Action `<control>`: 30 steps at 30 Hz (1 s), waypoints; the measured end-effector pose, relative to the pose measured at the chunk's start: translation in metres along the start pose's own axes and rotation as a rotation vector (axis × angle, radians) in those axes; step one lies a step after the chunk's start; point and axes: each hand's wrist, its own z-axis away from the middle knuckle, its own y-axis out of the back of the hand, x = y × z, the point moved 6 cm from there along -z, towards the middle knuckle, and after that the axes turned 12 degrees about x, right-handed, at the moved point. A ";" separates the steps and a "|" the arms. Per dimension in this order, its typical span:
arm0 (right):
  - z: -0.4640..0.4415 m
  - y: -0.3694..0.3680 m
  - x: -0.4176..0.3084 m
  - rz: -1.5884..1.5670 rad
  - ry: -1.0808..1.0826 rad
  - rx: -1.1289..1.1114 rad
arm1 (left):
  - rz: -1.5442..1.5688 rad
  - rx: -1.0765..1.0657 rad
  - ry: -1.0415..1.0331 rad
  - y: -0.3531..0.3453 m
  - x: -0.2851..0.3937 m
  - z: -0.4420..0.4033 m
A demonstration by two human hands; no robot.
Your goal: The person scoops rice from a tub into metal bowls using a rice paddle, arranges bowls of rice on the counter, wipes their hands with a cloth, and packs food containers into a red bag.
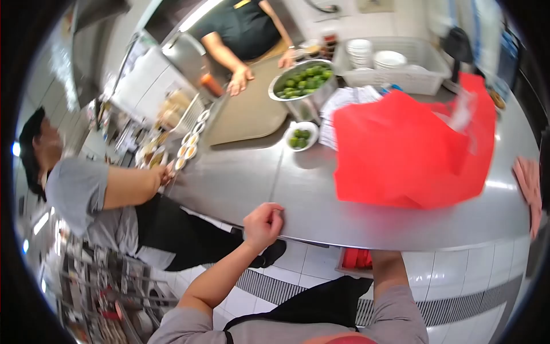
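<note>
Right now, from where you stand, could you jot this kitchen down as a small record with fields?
left hand: curled, at the near edge of the metal counter
right hand: out of sight below the counter edge
red bag-like item: spread on the counter, right side
green fruit: in a metal pot, with more in a small white bowl
crate: holds white dishes
co-workers: one across, touching the tray; one at left

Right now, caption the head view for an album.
Left hand at the edge of a steel counter, a red bag and a metal pot of green fruit beyond.
</note>
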 end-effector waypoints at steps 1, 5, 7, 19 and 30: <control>-0.003 -0.001 0.002 0.022 0.007 -0.018 | -0.005 -0.009 0.007 0.001 -0.001 -0.001; -0.013 -0.001 0.011 0.079 0.010 -0.074 | -0.029 -0.046 -0.053 0.002 0.001 -0.005; -0.015 0.000 0.015 0.103 0.011 -0.095 | -0.021 -0.031 -0.037 0.002 0.001 -0.006; -0.001 0.031 0.009 0.112 0.036 -0.166 | -0.010 0.001 -0.118 0.008 0.000 -0.008; 0.094 0.236 -0.116 -0.409 -0.043 -0.377 | 0.418 -0.366 -0.059 0.032 0.063 0.001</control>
